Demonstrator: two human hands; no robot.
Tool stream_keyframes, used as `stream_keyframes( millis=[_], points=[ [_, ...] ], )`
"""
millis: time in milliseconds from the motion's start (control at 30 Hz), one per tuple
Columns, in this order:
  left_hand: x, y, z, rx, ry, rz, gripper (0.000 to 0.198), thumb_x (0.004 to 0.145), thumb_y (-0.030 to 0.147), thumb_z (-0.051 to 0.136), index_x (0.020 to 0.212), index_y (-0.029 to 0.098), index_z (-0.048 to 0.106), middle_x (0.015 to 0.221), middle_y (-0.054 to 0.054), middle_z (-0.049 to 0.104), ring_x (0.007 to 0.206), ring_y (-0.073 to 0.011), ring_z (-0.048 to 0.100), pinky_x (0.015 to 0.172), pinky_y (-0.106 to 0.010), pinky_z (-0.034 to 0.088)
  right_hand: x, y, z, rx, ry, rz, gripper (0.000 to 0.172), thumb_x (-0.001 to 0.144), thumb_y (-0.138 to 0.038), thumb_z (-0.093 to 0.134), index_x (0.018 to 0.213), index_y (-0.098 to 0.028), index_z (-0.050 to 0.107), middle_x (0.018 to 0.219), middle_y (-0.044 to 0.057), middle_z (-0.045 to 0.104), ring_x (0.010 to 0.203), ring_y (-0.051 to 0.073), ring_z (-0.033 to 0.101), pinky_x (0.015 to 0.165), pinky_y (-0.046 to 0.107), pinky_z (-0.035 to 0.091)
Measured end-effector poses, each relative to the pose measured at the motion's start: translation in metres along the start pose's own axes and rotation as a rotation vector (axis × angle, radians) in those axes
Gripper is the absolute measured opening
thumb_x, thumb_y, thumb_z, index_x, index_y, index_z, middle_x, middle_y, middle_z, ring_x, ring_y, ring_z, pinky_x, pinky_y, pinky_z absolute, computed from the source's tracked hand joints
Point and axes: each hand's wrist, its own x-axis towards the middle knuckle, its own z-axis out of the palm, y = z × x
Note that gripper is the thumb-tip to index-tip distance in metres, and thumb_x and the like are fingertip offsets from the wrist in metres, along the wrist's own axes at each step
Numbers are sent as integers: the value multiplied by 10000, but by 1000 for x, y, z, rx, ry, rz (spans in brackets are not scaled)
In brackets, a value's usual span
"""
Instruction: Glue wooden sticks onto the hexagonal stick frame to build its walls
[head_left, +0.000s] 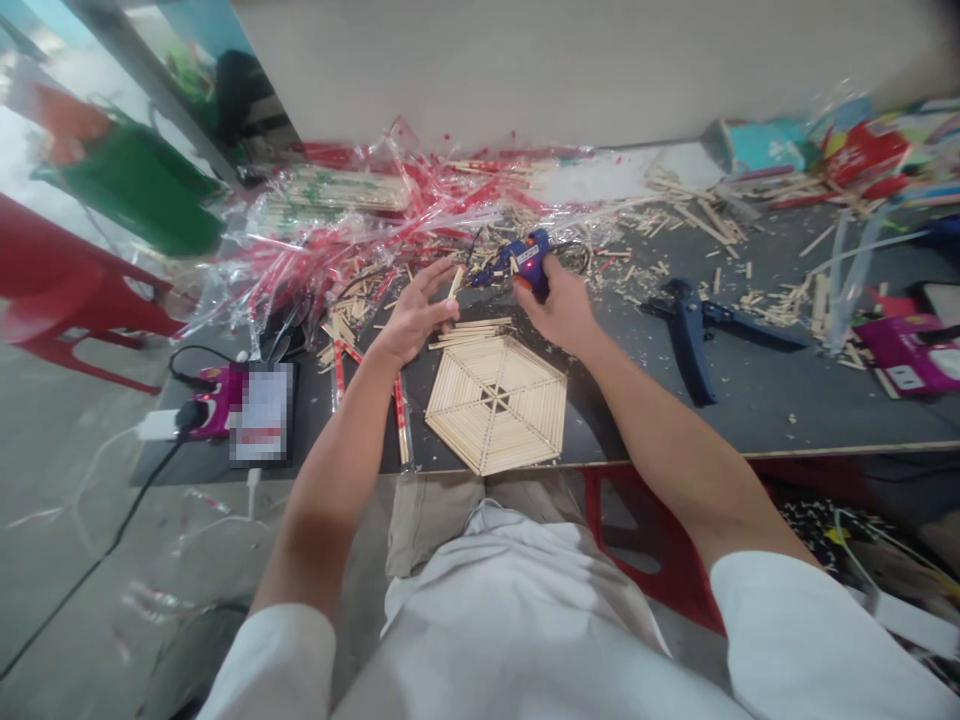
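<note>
The right hand (pixel 562 310) is wrapped tight around a small blue glue gun (pixel 529 258), with the nozzle pointing over toward the other hand. The left hand (pixel 409 320) sits just beside it, fingers mostly fanned out, and it looks like the thumb and a fingertip are pinching a short stick (pixel 456 283) right at the gun's tip. It's a bit blurry there, so whether tip and stick actually touch is hard to say.

Directly under both hands, a few loose sticks (pixel 471 332) lie side by side on the dark bench (pixel 750 400). Just below those, closer to the person's body, is a flat hexagon panel (pixel 496 403) made of sticks, with spokes meeting in the middle.

Out past the right hand there's a second, darker glue gun (pixel 690 335) lying on its side, well apart from the one being held. Beyond the hands toward the wall is a big mess of clear and red plastic wrap (pixel 337 230) plus stick offcuts (pixel 697 215). Off past the left hand, a purple gadget (pixel 214 400) with a cable sits near the bench edge, and further out there's a red stool (pixel 67 300).
</note>
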Motion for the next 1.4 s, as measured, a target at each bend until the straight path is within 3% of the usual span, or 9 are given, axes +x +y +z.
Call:
stream_keyframes(
  millis=[800, 1100, 1333, 1400],
  points=[
    [-1, 2, 1, -6, 17, 4, 746, 722, 306, 851, 1432, 328, 623, 1626, -94, 485, 753, -91, 652, 530, -216, 452, 2, 10, 4, -18, 18, -19, 253, 941, -445, 568, 1055, -224, 615, 729, 63, 637, 654, 238, 585, 649, 361, 437],
    [-1, 0, 1, 13, 2, 24, 752, 720, 403, 871, 1423, 330, 615, 1612, -101, 509, 660, -62, 597, 547, -239, 446, 2, 6, 2, -47, 11, 32, 276, 934, -420, 556, 1098, -202, 602, 770, 80, 615, 700, 260, 609, 705, 410, 470],
    [-2, 4, 4, -75, 12, -15, 804, 663, 365, 912, 1404, 285, 611, 1646, -129, 479, 669, -51, 625, 530, -211, 456, 1, 5, 0, 17, 73, 116, 569, 794, -686, 724, 1086, -224, 564, 798, 61, 639, 730, 253, 592, 698, 412, 498],
    [-3, 6, 5, -81, 15, -23, 788, 663, 354, 909, 1392, 282, 621, 1637, -128, 494, 667, -53, 625, 532, -214, 461, 1, 5, 0, 28, 80, 111, 590, 768, -689, 752, 1077, -221, 570, 779, 59, 633, 721, 252, 590, 678, 405, 495]
  ],
)
